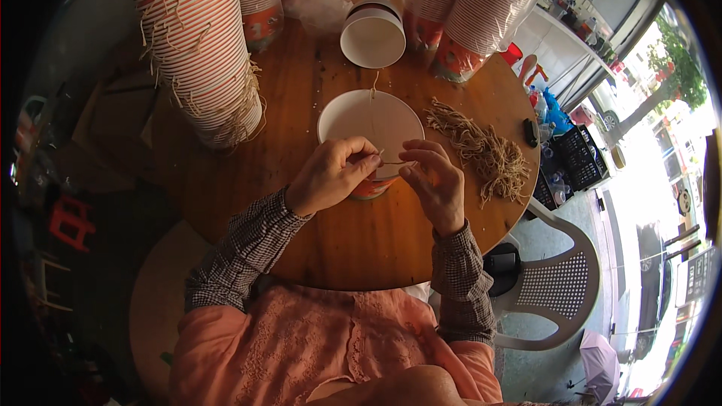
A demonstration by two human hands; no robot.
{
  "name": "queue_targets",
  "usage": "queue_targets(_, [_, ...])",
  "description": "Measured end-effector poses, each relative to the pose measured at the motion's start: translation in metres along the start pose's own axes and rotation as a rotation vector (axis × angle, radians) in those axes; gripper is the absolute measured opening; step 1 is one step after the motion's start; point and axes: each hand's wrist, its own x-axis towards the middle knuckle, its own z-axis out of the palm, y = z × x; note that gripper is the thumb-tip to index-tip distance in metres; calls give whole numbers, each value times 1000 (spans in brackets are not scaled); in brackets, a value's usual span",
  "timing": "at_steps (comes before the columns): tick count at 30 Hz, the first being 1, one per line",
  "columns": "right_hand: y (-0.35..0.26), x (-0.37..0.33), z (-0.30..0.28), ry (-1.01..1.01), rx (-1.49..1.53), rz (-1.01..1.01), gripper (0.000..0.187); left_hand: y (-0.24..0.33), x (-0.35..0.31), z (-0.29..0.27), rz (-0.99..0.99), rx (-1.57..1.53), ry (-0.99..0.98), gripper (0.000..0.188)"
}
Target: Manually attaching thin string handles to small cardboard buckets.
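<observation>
Over the near rim of an orange paper bucket (370, 113) with a white inside, my two hands pinch a short tan string (395, 163) stretched between them. My left hand (331, 173) grips one end between thumb and fingers. The other end is held in my right hand (438, 180), its thumb and fingertips pressed together. A tan strand (374, 84) hangs over the bucket's far rim, with a thin line running down the inside. To the right lies a loose pile of tan strings (485, 152). Whether a knot sits between my fingers is too small to tell.
At left rises a tall nested bucket stack (199, 53) trailing strings. Plastic-wrapped bucket stacks (481, 15) stand at the back. White-lined buckets (373, 36) lie on their side behind the bucket. A small black object (531, 133) sits near the wooden table's (293, 233) right edge, beside a plastic chair (556, 286).
</observation>
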Motion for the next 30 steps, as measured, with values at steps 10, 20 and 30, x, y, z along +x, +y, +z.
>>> queue_targets(10, [8,9,9,246,-49,-48,6,5,1,-1,76,34,-27,14])
queue_targets(20, [-34,13,0,-121,-329,-355,12,-7,6,-6,52,-394,-8,10])
queue_targets(30, [-16,28,13,-23,-194,-293,11,8,4,2,94,-165,-52,22])
